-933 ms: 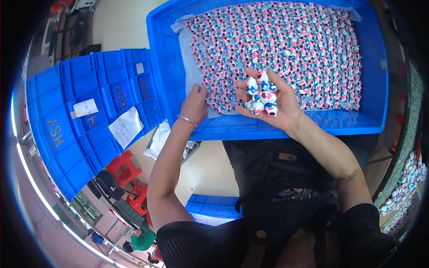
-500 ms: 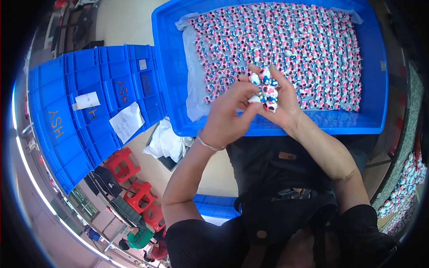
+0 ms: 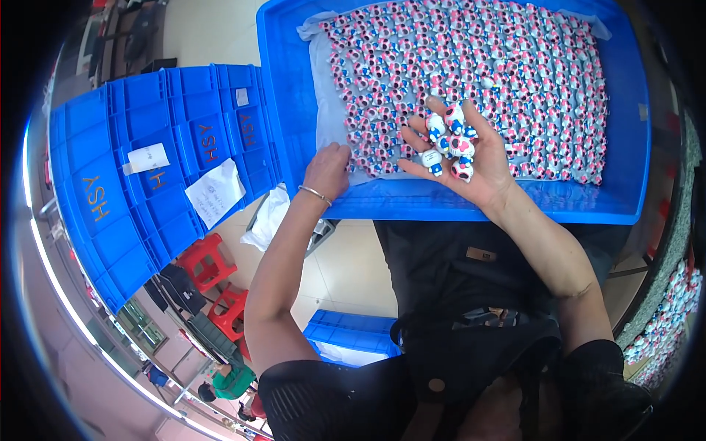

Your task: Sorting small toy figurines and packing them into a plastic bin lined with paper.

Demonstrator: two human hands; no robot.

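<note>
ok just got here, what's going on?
A person's right hand, palm up and fingers spread, cradles several small white, pink and blue figurines over a blue plastic bin. Many similar figurines stand packed in rows on its white liner. The left hand is at the rows' near-left corner; whether it grips anything is hidden.

2 bare forearms [image 3: 287, 253] extended forward, left hand [image 3: 328, 173] loosely curled, right hand [image 3: 487, 173] palm up, fingers [image 3: 421, 170] spread

Bright light, soft glare on blue tub [image 3: 581, 203], warped edges
</note>
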